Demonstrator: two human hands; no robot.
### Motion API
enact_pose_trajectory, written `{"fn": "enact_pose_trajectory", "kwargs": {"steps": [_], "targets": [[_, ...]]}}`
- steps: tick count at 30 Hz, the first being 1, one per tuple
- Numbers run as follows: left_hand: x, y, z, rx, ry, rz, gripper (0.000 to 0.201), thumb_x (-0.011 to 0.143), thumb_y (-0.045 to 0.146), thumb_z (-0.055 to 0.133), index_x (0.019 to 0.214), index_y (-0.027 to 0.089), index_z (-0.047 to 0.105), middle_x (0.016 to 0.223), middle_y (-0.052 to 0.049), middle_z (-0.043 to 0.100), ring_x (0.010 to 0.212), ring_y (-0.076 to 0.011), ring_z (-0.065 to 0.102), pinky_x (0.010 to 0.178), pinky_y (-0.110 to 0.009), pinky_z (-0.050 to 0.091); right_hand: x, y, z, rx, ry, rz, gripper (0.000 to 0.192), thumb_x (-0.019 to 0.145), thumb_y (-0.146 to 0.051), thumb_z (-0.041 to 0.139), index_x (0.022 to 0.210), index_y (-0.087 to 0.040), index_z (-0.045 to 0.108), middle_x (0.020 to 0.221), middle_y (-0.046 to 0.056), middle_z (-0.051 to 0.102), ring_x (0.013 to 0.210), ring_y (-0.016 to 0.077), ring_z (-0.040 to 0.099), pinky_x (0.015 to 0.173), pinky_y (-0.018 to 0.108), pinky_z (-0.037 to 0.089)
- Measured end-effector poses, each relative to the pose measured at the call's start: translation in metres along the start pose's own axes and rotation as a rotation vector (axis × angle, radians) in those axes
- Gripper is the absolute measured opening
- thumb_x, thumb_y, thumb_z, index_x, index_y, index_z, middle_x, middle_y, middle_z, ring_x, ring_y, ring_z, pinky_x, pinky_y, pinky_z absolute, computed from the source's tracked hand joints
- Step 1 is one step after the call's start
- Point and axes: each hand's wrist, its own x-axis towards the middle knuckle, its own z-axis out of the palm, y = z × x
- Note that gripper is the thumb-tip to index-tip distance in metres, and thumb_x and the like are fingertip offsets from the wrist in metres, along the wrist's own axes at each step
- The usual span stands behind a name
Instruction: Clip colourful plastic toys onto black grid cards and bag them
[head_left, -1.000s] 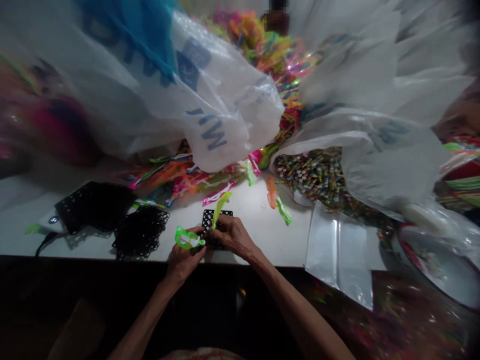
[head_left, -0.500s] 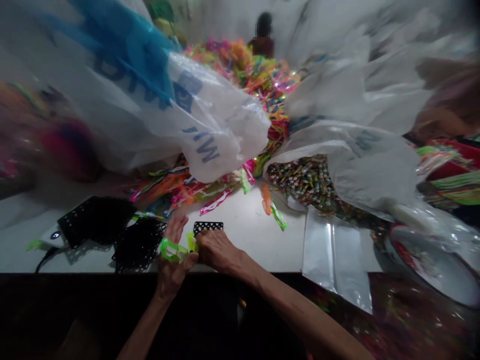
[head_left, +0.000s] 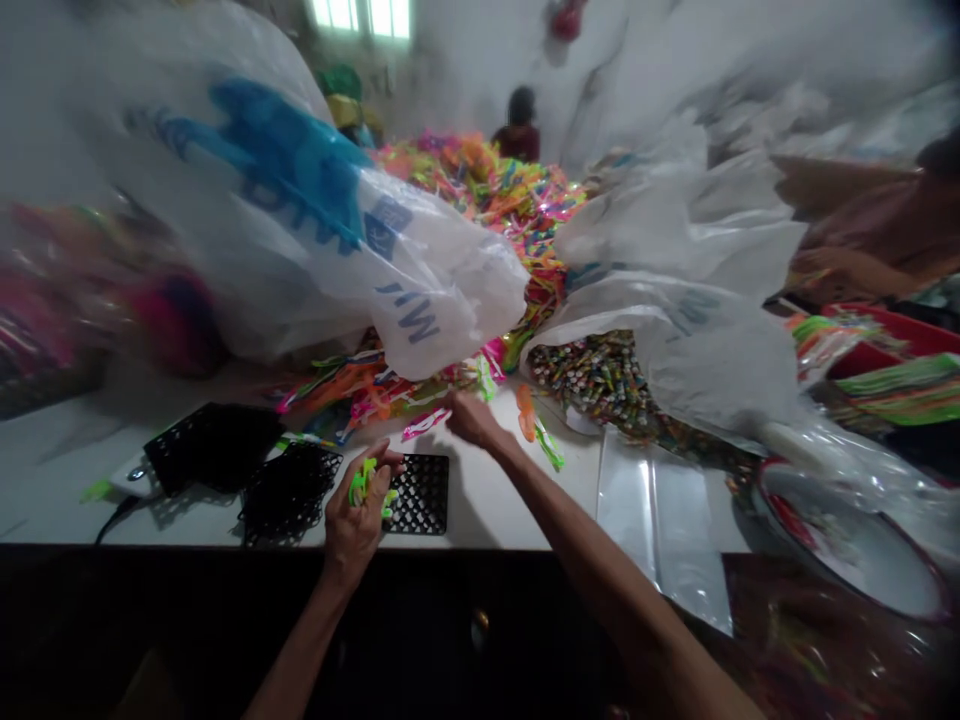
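My left hand [head_left: 358, 510] grips a neon green plastic piece [head_left: 366, 486] at the near edge of the white table [head_left: 487, 500]. Just right of it lies a small black perforated grid [head_left: 421, 493]. My right hand [head_left: 469, 418] reaches forward across the table, its fingers touching a pink and white strip [head_left: 424, 424] at the foot of a heap of neon coloured strips [head_left: 375, 385]. I cannot tell whether that hand has closed on anything.
Two black mesh pieces [head_left: 247, 465] lie at the left. Large white plastic bags [head_left: 315, 240] hang over the table. A bag of small multicoloured pieces [head_left: 600, 372], a clear flat bag [head_left: 660, 510] and a red-rimmed bowl [head_left: 847, 540] sit at the right. Other people are at the far end and right.
My right hand has left the black grid and reached forward to the coloured strips. My left hand kept the green piece, now bunched up. The view tilted upward.
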Motion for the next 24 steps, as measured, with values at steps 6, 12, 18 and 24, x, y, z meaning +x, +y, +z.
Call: {"fn": "enact_pose_trajectory", "kwargs": {"steps": [6, 12, 18, 24], "targets": [[0.003, 0.0, 0.002, 0.007, 0.01, -0.002, 0.036, 0.087, 0.041, 0.052, 0.114, 0.018, 0.057, 0.102, -0.007, 0.067, 0.081, -0.0164, 0.067, 0.069, -0.027, 0.055, 0.027, 0.038, 0.002, -0.112, 0.067, 0.089, 0.039, 0.089, -0.005, 0.03, 0.115, -0.012, 0.059, 0.121, 0.019, 0.056, 0.103, 0.0237, 0.054, 0.083, 0.033, 0.04], [0.002, -0.005, 0.002, -0.025, 0.004, -0.028, 0.039, 0.086, 0.04, 0.055, 0.119, 0.019, 0.054, 0.106, -0.008, 0.066, 0.088, -0.018, 0.066, 0.079, -0.031, 0.055, -0.013, 0.02, 0.019, 0.131, 0.191, 0.08, 0.028, 0.085, -0.011, 0.041, 0.104, -0.016, 0.061, 0.102, 0.01, 0.063, 0.085, 0.018, 0.056, 0.072, 0.026, 0.039], [0.002, -0.004, 0.0, -0.029, 0.004, -0.021, 0.04, 0.086, 0.04, 0.055, 0.12, 0.019, 0.054, 0.119, -0.011, 0.06, 0.105, -0.0222, 0.061, 0.093, -0.039, 0.051, -0.031, -0.032, 0.047, 1.073, 0.095, -0.017, 0.008, 0.07, -0.019, 0.055, 0.077, -0.015, 0.058, 0.064, -0.004, 0.054, 0.06, 0.0102, 0.048, 0.056, 0.019, 0.037], [0.001, -0.002, -0.005, 0.024, -0.025, -0.043, 0.039, 0.084, 0.042, 0.058, 0.115, 0.019, 0.058, 0.118, -0.01, 0.061, 0.113, -0.0247, 0.057, 0.1, -0.04, 0.047, -0.026, -0.049, 0.052, 0.783, 0.075, -0.052, 0.005, 0.068, -0.011, 0.059, 0.066, -0.014, 0.056, 0.057, -0.006, 0.047, 0.056, 0.0077, 0.039, 0.054, 0.018, 0.03]]}}
